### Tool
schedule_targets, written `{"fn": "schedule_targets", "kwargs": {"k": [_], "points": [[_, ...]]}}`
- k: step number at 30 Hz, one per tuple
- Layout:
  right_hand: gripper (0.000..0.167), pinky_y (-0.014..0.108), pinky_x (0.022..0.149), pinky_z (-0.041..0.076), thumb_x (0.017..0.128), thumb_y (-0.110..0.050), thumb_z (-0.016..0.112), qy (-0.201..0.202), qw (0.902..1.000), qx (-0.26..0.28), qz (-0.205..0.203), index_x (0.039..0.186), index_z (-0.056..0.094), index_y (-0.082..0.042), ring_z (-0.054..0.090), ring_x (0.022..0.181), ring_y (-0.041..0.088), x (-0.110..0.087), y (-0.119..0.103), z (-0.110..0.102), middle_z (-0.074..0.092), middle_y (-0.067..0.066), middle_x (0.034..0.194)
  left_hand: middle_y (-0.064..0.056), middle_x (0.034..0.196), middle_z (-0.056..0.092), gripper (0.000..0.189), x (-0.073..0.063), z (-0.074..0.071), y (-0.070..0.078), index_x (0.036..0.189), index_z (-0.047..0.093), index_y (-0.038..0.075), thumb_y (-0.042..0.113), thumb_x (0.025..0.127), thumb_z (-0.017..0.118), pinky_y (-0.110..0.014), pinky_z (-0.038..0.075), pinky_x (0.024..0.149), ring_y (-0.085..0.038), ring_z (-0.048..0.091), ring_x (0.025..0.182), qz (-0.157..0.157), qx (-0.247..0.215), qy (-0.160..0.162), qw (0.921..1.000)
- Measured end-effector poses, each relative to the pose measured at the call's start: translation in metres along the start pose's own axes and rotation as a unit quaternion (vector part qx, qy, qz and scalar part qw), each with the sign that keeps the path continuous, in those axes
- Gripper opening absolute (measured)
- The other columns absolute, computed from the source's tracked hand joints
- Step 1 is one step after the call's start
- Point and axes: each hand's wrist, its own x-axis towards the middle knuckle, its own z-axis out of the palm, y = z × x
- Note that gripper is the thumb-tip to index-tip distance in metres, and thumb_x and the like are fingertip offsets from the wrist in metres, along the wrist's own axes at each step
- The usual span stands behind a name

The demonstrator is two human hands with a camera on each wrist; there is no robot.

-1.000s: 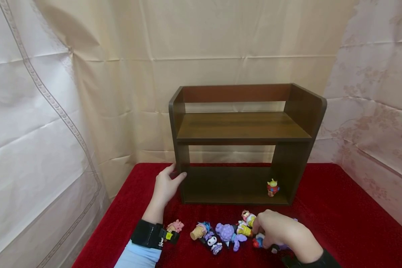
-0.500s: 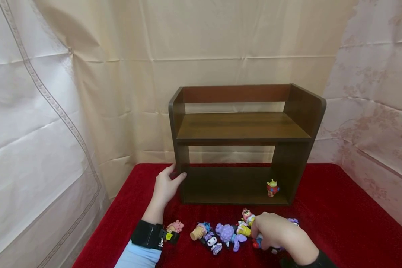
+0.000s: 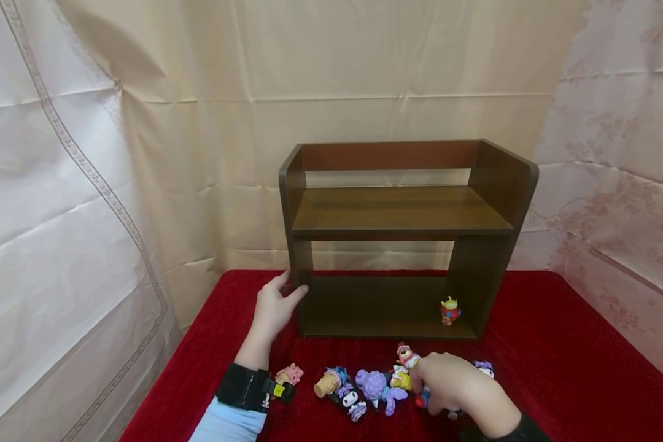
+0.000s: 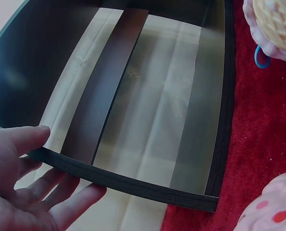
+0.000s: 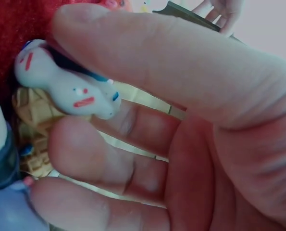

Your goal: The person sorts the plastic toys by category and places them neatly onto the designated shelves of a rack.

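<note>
My left hand (image 3: 273, 310) grips the left side panel of a dark brown wooden shelf (image 3: 403, 210); in the left wrist view the thumb lies inside the panel and the fingers outside. My right hand (image 3: 457, 382) reaches down among small toy figures on the red cloth. Under it, partly hidden, is a red-and-blue figure (image 3: 422, 400). The right wrist view shows a waffle-cone figure with a white top (image 5: 68, 84) between spread thumb and fingers, with a gap below the thumb. Beside the index finger lie a yellow-and-white figure (image 3: 401, 377) and a pink bear figure (image 3: 406, 354).
A green-headed alien figure (image 3: 450, 311) stands on the lower shelf, at the right. Purple (image 3: 371, 382), black-and-white (image 3: 350, 399), ice-cream-cone (image 3: 327, 384) and pink (image 3: 290, 372) figures lie along the front. Another purple figure (image 3: 484, 368) is right of the right hand. Curtains hang behind.
My right hand has shifted slightly down and left among the figures, uncovering the purple figure on its right. The pink bear figure has moved a little up and left. The left hand stays put.
</note>
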Motion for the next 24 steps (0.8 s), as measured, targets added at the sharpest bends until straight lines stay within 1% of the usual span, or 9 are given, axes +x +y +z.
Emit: {"fn": "schedule_targets", "kwargs": {"k": [4,7,13,16,21,24], "points": [[0.027,0.034,0.059,0.047,0.071,-0.006,0.087,0.002,0.9998,-0.012,-0.014,0.079,0.07,-0.026,0.052,0.065,0.009,0.0,0.001,0.001,0.06,-0.014,0.078,-0.011,0.135,0.065,0.05,0.0,0.0,0.0,0.144,0.06,0.012,0.022,0.096,0.072,-0.049,0.057,0.091,-0.033,0.063,0.119,0.001,0.002,0.0,1.0],[0.025,0.033,0.059,0.047,0.072,-0.008,0.087,0.001,0.9997,-0.013,-0.019,0.08,0.072,-0.026,0.051,0.065,0.008,0.0,0.003,0.0,0.06,-0.014,0.078,-0.011,0.135,0.065,0.05,0.0,0.0,0.0,0.144,0.06,0.012,0.022,0.096,0.072,-0.049,0.057,0.09,-0.032,0.063,0.119,0.001,0.004,0.0,1.0],[0.021,0.034,0.063,0.051,0.076,-0.011,0.088,-0.011,0.9998,0.008,-0.011,0.085,0.076,-0.025,0.054,0.067,0.009,0.002,0.007,-0.002,0.064,-0.015,0.081,-0.012,0.136,0.064,0.051,0.0,0.0,0.001,0.144,0.059,0.012,0.022,0.096,0.072,-0.048,0.057,0.09,-0.033,0.063,0.119,0.002,0.0,-0.002,1.0],[0.019,0.033,0.064,0.051,0.077,-0.013,0.087,-0.014,0.9997,0.016,-0.014,0.088,0.077,-0.024,0.054,0.068,0.008,0.002,0.01,-0.004,0.065,-0.015,0.083,-0.012,0.136,0.064,0.051,0.0,-0.001,0.001,0.145,0.059,0.011,0.021,0.096,0.072,-0.048,0.057,0.09,-0.035,0.063,0.119,0.002,-0.003,-0.004,1.0],[0.018,0.032,0.064,0.051,0.078,-0.013,0.085,-0.001,0.9984,0.022,-0.053,0.09,0.078,-0.024,0.054,0.069,0.005,-0.002,0.013,-0.01,0.065,-0.018,0.084,-0.012,0.137,0.064,0.051,0.0,-0.001,0.001,0.145,0.059,0.012,0.021,0.096,0.072,-0.048,0.057,0.091,-0.034,0.063,0.119,0.001,-0.002,-0.003,1.0],[0.017,0.03,0.063,0.051,0.079,-0.014,0.084,0.006,0.9964,0.038,-0.075,0.092,0.077,-0.023,0.054,0.069,0.004,-0.006,0.015,-0.015,0.063,-0.019,0.083,-0.012,0.137,0.063,0.052,0.0,-0.001,0.001,0.145,0.058,0.012,0.021,0.096,0.072,-0.048,0.057,0.091,-0.034,0.063,0.12,-0.001,-0.001,-0.003,1.0]]}}
